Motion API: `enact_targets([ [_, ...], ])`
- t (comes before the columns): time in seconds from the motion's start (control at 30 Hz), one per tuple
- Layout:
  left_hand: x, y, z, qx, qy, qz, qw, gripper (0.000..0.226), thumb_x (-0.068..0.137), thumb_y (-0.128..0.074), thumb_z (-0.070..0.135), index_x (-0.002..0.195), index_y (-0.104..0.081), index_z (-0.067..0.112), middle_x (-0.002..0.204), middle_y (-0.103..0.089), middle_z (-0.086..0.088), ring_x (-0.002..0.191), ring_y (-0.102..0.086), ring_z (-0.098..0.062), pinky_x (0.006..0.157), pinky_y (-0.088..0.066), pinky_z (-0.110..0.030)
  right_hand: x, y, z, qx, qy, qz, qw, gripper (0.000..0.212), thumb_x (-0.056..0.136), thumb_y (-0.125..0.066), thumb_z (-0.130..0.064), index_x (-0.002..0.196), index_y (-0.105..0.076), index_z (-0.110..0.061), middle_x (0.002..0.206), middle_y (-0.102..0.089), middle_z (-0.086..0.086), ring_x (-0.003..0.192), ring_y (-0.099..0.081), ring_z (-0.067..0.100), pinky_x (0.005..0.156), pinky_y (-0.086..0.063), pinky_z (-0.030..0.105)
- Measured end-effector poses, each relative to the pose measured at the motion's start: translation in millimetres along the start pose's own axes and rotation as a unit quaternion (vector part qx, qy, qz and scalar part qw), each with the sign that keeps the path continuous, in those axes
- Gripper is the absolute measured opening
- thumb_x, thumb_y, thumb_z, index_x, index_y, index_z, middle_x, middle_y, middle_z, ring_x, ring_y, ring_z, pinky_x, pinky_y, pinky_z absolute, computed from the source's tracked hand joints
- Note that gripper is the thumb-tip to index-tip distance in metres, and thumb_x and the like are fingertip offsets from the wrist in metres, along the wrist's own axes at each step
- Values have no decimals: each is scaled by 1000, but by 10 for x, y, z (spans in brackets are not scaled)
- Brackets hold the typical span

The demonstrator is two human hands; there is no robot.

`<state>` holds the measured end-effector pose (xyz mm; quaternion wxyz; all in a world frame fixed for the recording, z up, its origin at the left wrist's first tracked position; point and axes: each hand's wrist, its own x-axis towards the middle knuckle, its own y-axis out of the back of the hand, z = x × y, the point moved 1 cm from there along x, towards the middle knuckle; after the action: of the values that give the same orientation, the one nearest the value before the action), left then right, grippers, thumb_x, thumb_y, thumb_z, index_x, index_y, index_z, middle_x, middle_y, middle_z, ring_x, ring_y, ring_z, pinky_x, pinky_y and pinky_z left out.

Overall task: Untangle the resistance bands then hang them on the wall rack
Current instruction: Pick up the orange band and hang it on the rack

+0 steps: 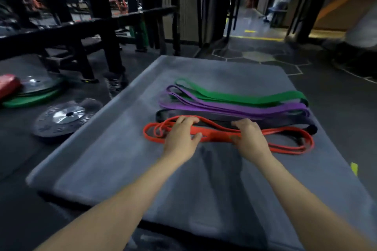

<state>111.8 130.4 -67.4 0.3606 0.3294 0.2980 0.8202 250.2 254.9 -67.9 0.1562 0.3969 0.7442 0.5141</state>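
- Red band (220,135), purple band (234,107), green band (244,97) and black band (285,121): smooth, matt, rubbery-looking strips.
- Grey mat (183,179): matt, faintly scuffed (chalky patches).
- Weight plate (67,117) at nine o'clock: glossy metal centre.
- Floor (336,96): dark, matt.

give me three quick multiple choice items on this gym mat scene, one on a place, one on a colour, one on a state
1. Where do the bands lie?
A. on the grey mat
B. on a wall rack
C. on the weight plates

2. Which colour is the band farthest from the person?
A. red
B. green
C. black

3. What are the hands doing?
A. hanging idle at the sides
B. lifting a weight plate
C. both on the red bands

Answers:
1 A: the green band, purple bands, black band and red bands all rest on the grey mat.
2 B: green lies at the far edge of the row.
3 C: the left hand and right hand both rest on the red bands.
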Motion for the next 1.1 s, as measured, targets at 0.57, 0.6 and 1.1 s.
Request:
enact_targets([
  [0.57,344,-614,-36,160,-74,-94,980,43,92,-50,32,134,-45,25,130,-49,4,120,-44,-20,101,-30,-29,219,-173,349,-30,48,-9,998,48,87,-61,-29,131,-52,-11,128,-54,7,114,-46,30,101,-33,32],
  [0.6,365,-610,-23,151,-69,-93,982,40,92,-52,30,131,-49,23,126,-51,2,118,-44,-22,99,-32,-30,219,-169,345,-30,49,-10,998,48,87,-60,-29,131,-51,-11,127,-54,7,114,-45,29,100,-33,32],
  [1.1,378,-495,3,121,-157,-123,972,17,84,-63,22,101,-60,22,103,-50,7,101,-49,-14,85,-45,-40,182,-91,290,-107,82,-54,989,35,88,-57,-32,122,-56,-22,121,-52,1,113,-40,26,93,-32,33],
])
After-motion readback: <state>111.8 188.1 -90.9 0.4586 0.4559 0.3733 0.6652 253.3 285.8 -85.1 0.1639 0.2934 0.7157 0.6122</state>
